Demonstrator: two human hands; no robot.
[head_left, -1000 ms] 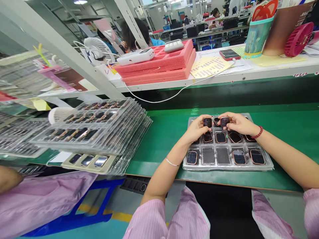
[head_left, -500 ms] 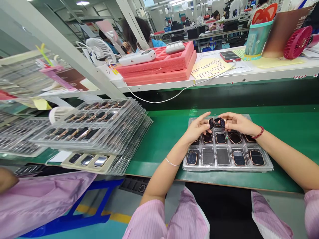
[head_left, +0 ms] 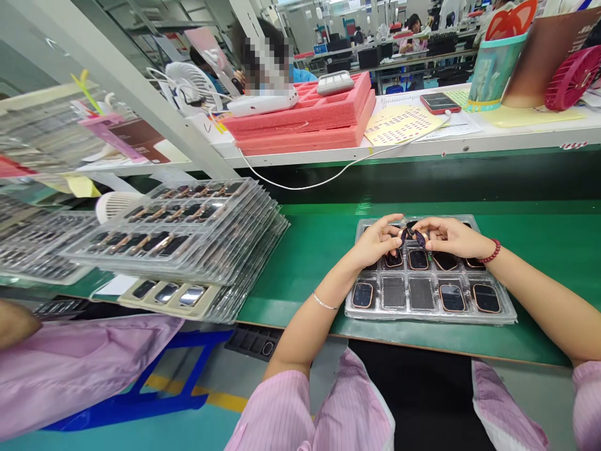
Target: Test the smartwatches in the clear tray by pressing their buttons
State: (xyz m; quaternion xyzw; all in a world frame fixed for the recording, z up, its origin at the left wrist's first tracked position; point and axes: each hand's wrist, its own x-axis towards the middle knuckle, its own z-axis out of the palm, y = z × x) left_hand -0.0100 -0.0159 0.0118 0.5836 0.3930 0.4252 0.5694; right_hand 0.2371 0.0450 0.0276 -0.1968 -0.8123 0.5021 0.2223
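Observation:
A clear plastic tray (head_left: 431,317) lies on the green bench and holds rows of square, dark-faced watch cases with gold-coloured rims, among them one watch case (head_left: 452,297) in the front row. Two front pockets show no case. Over the back rows, my left hand (head_left: 379,240) pinches a small dark watch case (head_left: 403,236) between thumb and fingers. Close beside it, my right hand (head_left: 444,235) grips another dark watch case (head_left: 421,238), tilted on edge. Fingers partly cover both pieces and the back row of the tray.
To the left stands a tall stack of filled plastic trays (head_left: 188,244), with a cream tray (head_left: 178,299) under it. Above the bench, a white shelf (head_left: 328,155) carries red foam blocks (head_left: 300,134), a phone (head_left: 440,103) and a hanging white cable (head_left: 300,188). A co-worker's pink sleeve (head_left: 84,369) is at lower left.
Both held watch cases have turned and dipped slightly, the right one now slanting more. My hands stay over the back of the tray. The whole view has shifted a little.

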